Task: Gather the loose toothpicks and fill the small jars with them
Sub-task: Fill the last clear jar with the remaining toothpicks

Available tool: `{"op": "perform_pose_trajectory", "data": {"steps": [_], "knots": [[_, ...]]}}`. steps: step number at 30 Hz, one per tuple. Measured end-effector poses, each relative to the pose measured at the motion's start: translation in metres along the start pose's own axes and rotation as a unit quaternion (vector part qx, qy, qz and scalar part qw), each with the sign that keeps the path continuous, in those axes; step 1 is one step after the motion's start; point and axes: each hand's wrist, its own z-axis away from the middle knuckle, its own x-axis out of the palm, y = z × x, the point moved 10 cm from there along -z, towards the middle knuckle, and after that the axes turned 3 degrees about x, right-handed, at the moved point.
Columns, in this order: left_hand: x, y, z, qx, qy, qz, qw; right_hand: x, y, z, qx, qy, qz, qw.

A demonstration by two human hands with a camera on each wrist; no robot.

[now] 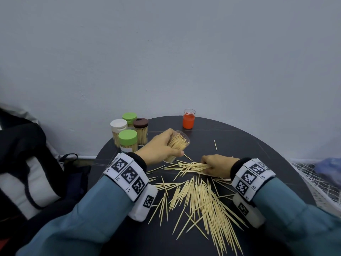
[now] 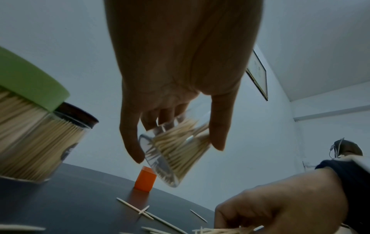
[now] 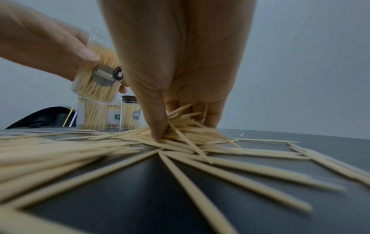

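My left hand (image 1: 162,146) grips a clear open jar (image 1: 178,145) partly full of toothpicks, tilted with its mouth toward the far right; the same jar (image 2: 176,152) shows between thumb and fingers in the left wrist view, and its grey label (image 3: 106,76) faces the right wrist view. My right hand (image 1: 212,166) is down on the dark round table (image 1: 258,145), thumb and fingers pinching a bundle of toothpicks (image 1: 191,166); the pinched bundle (image 3: 180,126) lies flat against the tabletop. A big scatter of loose toothpicks (image 1: 201,200) spreads toward the table's near edge.
Several capped full jars stand at the table's far left: two with green lids (image 1: 128,138), one white (image 1: 119,125), one brown (image 1: 140,123). An orange lid under a clear cup (image 1: 188,119) stands at the far edge. A dark bag (image 1: 27,163) sits left of the table.
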Motion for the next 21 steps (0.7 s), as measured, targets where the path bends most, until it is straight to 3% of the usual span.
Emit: {"op": "perform_pose_trajectory", "data": {"steps": [21], "knots": [[-0.0028,0.0077,0.0024,0.007,0.002,0.001,1.0,-0.004,0.0088,0.0004,0.041,0.021,-0.047,0.998]]}}
